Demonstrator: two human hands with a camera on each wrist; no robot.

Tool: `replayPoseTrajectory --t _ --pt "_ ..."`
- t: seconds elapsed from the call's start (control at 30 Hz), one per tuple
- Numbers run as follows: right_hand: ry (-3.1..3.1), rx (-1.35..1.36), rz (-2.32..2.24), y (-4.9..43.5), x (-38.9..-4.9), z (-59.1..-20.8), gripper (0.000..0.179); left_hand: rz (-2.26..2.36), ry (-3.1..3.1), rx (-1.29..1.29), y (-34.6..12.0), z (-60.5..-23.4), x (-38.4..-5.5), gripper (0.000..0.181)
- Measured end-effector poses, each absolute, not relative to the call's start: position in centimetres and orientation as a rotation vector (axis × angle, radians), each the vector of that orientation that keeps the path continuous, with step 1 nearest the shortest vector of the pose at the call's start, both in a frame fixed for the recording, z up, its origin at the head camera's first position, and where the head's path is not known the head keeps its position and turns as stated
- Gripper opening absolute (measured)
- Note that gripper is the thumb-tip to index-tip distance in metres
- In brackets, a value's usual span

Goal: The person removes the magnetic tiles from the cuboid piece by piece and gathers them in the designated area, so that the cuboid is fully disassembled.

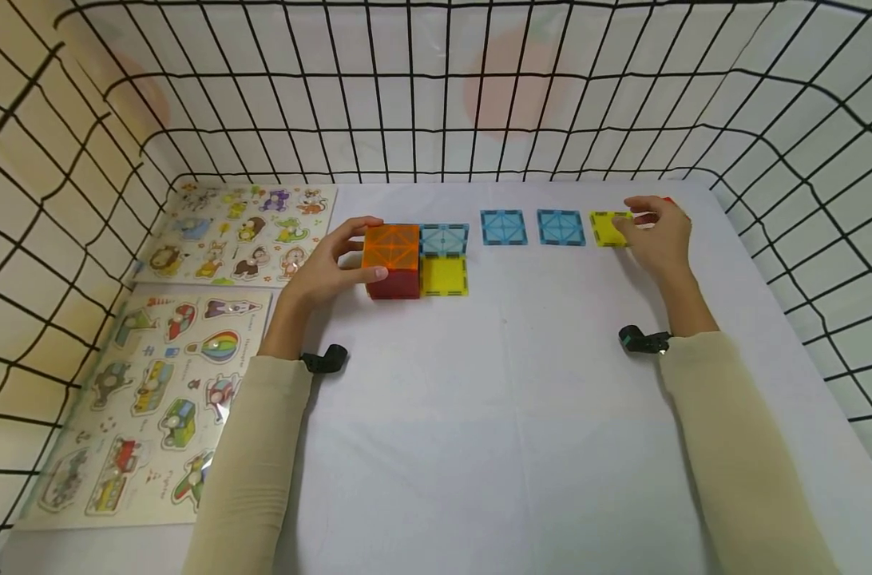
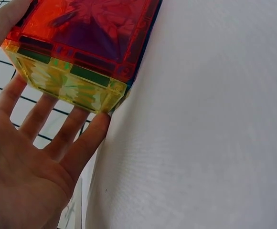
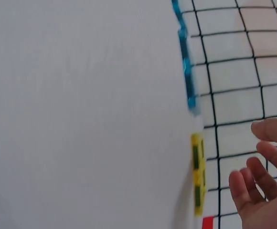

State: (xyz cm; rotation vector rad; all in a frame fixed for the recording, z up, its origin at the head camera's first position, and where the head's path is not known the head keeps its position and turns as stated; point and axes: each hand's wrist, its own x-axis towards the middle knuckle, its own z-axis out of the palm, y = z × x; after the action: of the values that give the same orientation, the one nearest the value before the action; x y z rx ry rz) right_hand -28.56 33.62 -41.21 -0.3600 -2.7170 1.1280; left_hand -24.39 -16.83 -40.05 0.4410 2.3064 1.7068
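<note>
My left hand holds a cube of magnetic tiles, thumb on the front and fingers round the far side. Its top looks orange and its front red; the left wrist view shows a yellow side. Against the cube's right side stand a light blue tile and, in front of it, a flat yellow tile. My right hand hovers by another yellow tile, fingers loosely bent with nothing between them. A red tile is mostly hidden behind that hand in the head view.
Two blue tiles lie in the back row, left of the yellow one. Picture puzzle boards cover the table's left side. A black wire grid encloses the back and both sides of the white table.
</note>
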Motion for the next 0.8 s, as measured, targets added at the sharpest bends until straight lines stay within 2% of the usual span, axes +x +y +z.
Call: replayPoseTrajectory --t 0.23,0.5,0.8 --pt "-2.69 -0.033 1.372 29.8 -27.0 -40.3 0.046 1.691 2.3 0.432 -17.0 -39.6 -24.1 0.073" --pt "-2.633 0.327 1.581 25.2 -26.3 -40.4 0.044 1.656 2.322 0.502 -17.9 -42.0 -25.8 0.07" --pt "-2.618 0.497 1.731 20.9 -26.4 -40.9 0.046 1.653 2.296 0.551 -17.9 -42.0 -26.0 0.072"
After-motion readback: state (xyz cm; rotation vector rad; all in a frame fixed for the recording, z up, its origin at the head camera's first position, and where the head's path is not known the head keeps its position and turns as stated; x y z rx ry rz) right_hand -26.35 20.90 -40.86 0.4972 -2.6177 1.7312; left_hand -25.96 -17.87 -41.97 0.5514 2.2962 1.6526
